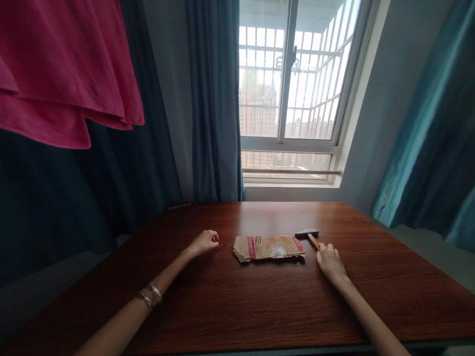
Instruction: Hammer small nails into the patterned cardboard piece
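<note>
A hammer with a dark head and a pale wooden handle (313, 242) lies to the right, its head resting on or just above the table. My right hand (332, 262) is wrapped round the end of that handle. In the middle sits a stack of brown cardboard pieces (274, 248) with pink bands, a whitish patch and many small holes. Several dark nails (258, 239) stand up near its left end. My left hand (205, 242), fingers curled together, is left of the cardboard. Beside its fingertips are a few thin dark nails (220, 247); whether it pinches one is hidden.
The brown wooden table (230, 306) reaches to the wall below a barred window (289, 99). Blue curtains (215, 99) hang on both sides, and a pink cloth (70, 74) hangs at upper left. A thin strip (180, 205) lies at the table's far left edge.
</note>
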Demonstrator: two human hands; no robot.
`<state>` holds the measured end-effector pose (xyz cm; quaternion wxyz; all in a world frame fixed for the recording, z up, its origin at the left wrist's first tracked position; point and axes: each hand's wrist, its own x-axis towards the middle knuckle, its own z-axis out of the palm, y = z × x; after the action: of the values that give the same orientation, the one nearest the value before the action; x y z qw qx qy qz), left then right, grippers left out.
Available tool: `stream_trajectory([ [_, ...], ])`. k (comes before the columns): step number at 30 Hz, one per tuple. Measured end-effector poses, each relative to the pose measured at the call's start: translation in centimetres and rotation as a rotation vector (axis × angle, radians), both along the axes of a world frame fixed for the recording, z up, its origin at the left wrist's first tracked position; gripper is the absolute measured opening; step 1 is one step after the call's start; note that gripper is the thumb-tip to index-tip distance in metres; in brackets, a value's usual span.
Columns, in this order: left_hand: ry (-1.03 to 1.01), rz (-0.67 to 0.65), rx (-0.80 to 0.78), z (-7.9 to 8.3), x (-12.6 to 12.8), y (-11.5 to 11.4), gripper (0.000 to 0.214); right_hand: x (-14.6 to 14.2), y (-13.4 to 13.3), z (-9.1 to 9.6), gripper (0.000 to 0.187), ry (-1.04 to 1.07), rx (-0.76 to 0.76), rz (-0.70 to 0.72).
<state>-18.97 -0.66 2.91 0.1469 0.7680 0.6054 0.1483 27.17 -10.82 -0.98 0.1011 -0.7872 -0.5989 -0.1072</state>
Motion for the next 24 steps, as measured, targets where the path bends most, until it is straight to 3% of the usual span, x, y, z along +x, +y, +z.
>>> stream_trajectory([
  [6,0.064,-0.007,-0.07,-0.5,-2.0,-1.3,0.022,-0.3,-0.4,0.8,0.031,-0.005,-0.022,0.005],
  [14,0.055,-0.059,-0.055,-0.4,-0.9,-2.0,0.024,-0.4,-1.6,2.1,0.035,-0.05,0.025,-0.036],
  [24,0.077,-0.046,-0.084,-0.2,-0.2,-2.0,0.016,-0.6,-3.2,3.7,0.033,-0.008,0.145,0.084],
])
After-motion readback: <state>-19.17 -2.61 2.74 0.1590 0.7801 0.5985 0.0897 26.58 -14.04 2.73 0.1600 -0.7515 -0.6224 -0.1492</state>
